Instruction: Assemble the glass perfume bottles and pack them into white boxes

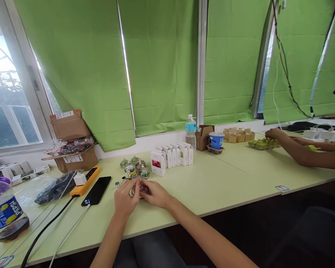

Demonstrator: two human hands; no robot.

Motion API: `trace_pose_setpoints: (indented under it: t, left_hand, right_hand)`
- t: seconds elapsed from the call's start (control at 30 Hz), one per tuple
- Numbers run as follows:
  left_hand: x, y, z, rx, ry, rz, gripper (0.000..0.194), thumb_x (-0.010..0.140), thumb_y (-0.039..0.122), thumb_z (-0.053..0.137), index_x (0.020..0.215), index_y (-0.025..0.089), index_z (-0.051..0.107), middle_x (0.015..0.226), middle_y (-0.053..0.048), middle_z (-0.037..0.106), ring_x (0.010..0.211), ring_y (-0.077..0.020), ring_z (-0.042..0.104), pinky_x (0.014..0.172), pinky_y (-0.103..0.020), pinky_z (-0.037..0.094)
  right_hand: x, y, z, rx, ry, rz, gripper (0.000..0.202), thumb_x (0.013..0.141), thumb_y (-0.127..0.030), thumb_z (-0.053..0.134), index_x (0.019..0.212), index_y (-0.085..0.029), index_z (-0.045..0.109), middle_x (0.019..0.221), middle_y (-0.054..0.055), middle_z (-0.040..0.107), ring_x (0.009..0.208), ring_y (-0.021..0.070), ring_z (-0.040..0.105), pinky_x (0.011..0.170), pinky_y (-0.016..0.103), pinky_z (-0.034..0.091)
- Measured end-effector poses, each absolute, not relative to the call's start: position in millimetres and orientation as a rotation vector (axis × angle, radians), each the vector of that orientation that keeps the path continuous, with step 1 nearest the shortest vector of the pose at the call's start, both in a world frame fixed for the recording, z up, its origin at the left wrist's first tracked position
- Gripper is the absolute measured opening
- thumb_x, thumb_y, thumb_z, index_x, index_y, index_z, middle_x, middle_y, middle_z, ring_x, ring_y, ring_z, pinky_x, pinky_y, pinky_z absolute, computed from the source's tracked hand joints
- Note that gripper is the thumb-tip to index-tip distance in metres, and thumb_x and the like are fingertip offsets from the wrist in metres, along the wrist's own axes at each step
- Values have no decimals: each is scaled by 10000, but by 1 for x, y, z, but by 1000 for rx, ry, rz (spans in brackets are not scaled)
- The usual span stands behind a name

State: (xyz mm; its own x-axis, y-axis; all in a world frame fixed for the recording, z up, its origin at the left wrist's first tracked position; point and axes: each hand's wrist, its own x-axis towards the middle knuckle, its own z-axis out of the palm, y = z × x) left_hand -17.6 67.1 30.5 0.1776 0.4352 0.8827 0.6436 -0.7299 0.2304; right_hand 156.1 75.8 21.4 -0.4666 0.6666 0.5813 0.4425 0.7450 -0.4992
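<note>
The pale table (212, 197) carries everything here, broad enough that each lot gets its own patch. At one o'clock from the hands, a row of white boxes (173, 155) stands upright and close-packed, I'd guess to save room. At twelve, just beyond the knuckles, a cluster of glass bottles (144, 172) sits where an arm needn't stretch. The left hand (125, 196) and right hand (157, 193) meet, fingers curled closed from both sides around one reddish bottle (145, 189), apparently to steady it; what they pinch at its top I can't tell. At nine, a phone (97, 191) lies flat, clear of the elbows. Smallest, a silvery cap (117, 184) stands at eleven off the left hand.
</note>
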Motion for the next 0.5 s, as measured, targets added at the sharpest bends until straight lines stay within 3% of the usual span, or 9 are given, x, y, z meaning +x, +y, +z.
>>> trace_pose_setpoints:
  t: [0.5]
  left_hand:
    - [-16,65,31,-2196,-1115,-1521,238,924,247,555,1110,245,703,970,-49,759,850,-204,687,702,-313,529]
  right_hand:
    - [156,74,24,-830,-2113,401,160,924,-326,583,1015,-194,591,853,14,644,688,142,541,655,248,418]
